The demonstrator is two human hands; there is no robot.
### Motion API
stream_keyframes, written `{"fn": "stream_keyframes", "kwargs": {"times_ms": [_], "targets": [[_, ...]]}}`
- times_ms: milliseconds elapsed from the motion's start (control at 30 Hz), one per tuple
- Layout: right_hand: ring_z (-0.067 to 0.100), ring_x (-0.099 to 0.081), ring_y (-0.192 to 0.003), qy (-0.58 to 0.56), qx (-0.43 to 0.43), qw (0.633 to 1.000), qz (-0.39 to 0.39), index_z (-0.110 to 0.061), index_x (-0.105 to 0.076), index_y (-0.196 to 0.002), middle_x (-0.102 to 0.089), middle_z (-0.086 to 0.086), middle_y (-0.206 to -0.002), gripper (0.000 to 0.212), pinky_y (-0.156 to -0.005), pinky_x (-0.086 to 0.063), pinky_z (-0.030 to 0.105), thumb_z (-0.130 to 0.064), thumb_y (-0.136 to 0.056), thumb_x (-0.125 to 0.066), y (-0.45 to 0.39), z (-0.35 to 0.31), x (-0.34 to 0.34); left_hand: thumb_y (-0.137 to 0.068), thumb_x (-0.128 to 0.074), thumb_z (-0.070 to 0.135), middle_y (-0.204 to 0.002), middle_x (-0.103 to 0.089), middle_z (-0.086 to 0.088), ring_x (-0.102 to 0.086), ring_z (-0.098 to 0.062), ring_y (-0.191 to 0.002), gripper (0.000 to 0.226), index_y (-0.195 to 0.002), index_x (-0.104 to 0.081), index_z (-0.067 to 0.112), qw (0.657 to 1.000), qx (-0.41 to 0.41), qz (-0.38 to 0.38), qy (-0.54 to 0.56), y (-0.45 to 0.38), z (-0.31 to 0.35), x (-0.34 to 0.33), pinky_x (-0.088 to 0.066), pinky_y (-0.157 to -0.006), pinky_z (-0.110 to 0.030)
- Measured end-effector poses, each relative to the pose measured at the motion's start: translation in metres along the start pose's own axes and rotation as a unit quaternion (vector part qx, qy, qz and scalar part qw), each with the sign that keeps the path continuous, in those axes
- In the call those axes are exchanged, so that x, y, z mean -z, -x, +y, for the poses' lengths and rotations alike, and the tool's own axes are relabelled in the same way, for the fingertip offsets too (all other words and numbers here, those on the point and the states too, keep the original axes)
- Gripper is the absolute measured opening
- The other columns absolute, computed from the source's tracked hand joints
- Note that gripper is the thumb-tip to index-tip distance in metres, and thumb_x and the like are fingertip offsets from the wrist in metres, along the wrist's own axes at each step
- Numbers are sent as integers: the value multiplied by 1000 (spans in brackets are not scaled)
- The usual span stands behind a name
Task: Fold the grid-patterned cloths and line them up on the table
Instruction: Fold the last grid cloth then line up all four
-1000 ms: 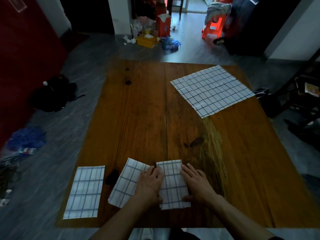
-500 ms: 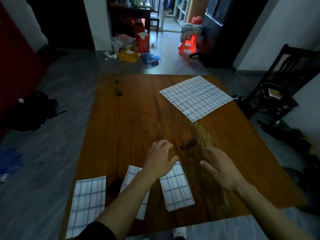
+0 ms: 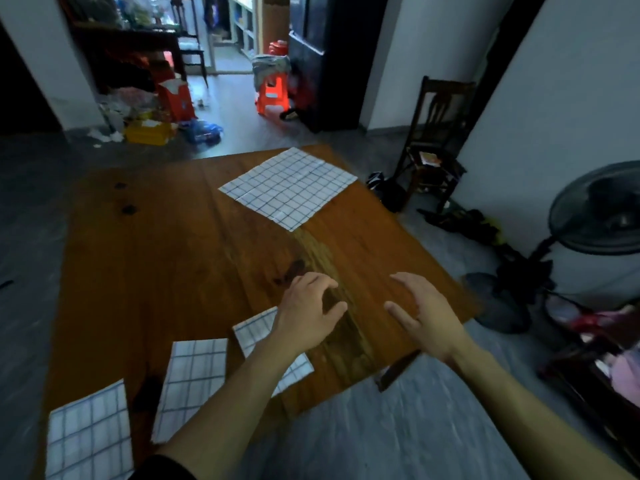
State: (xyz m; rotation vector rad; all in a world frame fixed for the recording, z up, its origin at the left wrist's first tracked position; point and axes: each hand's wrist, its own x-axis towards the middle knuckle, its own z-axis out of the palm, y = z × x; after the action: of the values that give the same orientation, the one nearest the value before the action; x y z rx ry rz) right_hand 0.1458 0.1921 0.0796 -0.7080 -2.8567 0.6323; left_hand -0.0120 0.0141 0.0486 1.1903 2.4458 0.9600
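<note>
Reaching over the wooden table, left hand and right hand hovered with fingers apart and loosely bent, holding nothing. Unfolded grid cloth lay flat at the table's far edge; three folded cloths sat along its near edge. Best approach, judged: pinch two adjacent corners, keep edges matched.

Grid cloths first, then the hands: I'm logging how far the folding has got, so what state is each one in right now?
Left folded cloth: folded, flat, near edge.
Middle folded cloth: folded, flat.
Right folded cloth: folded, partly hidden by the forearm.
Unfolded cloth: spread open, far side of the table.
Left hand: empty, fingers loosely curled.
Right hand: open, empty.
</note>
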Motion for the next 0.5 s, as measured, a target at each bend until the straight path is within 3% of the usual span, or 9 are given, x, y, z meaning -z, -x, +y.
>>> {"fn": "stream_keyframes", "kwargs": {"times_ms": [200,300,433,500], "targets": [[17,-37,-138,-35,-39,996,71,-22,-40,-144,-42,1,-150,57,-116,-30,35,-46,-94,-55,75,79,36,-92,-61,47,-135,-50,9,-42,-11,-128,42,-128,-55,27,997,-43,-35,-49,9,91,-47,-41,-108,-36],[17,-36,-139,-51,-58,992,97,-20,-37,-147,-41,2,-151,61,-117,-31,40,-45,-95,-56,125,130,55,-94,-58,45,-138,-48,8,-40,-11,-129,41,-130,-53,27,989,-92,-26,-114,25,150,-88,-37,-109,-34],[16,-38,-137,-92,-84,984,129,-19,-40,-146,-43,0,-149,59,-114,-25,26,-42,-95,-58,189,188,83,-93,-58,46,-134,-50,8,-43,-12,-124,40,-128,-54,28,980,-123,-34,-154,46,222,-148,-39,-104,-31],[17,-39,-136,-94,-92,981,143,-18,-41,-145,-44,0,-148,58,-114,-29,28,-42,-95,-58,212,212,98,-92,-60,45,-131,-51,8,-44,-11,-121,39,-127,-55,28,978,-131,-42,-156,51,255,-173,-40,-102,-30]]}}
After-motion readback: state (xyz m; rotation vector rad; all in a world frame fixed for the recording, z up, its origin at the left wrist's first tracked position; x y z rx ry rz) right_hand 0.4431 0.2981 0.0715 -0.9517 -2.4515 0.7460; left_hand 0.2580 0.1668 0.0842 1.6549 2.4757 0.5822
